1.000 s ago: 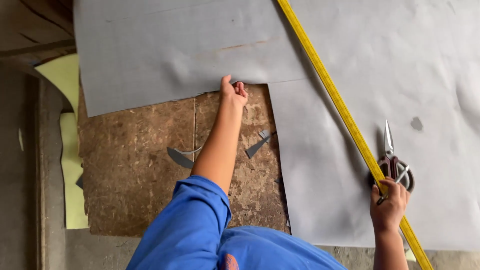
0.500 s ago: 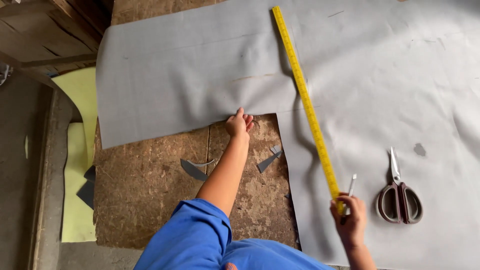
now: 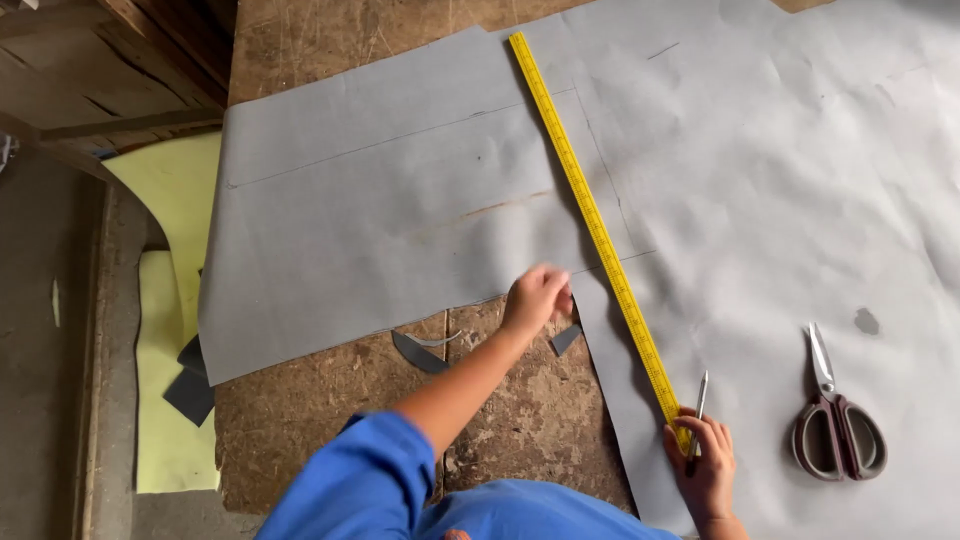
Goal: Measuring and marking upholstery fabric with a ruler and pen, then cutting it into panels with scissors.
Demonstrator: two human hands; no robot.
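A large grey sheet (image 3: 400,220) lies spread over a worn wooden table (image 3: 330,400). My left hand (image 3: 537,298) rests on the sheet's cut edge at an inner corner, fingers curled against the material. A long yellow ruler (image 3: 590,215) runs diagonally across the sheet. My right hand (image 3: 705,462) presses down the ruler's near end and holds a thin pen (image 3: 700,398) that points away from me. Grey-handled scissors (image 3: 835,420) lie shut on the sheet to the right of that hand.
Small grey offcuts (image 3: 420,352) lie on the bare table by my left arm. Pale yellow foam pieces (image 3: 175,300) and dark scraps (image 3: 190,395) sit off the table's left edge. Wooden boards (image 3: 100,60) stand at the top left.
My right hand has left the scissors and shifted left to the ruler's near end, now with a pen. The ruler has swung more upright. My left hand stays at the sheet's corner.
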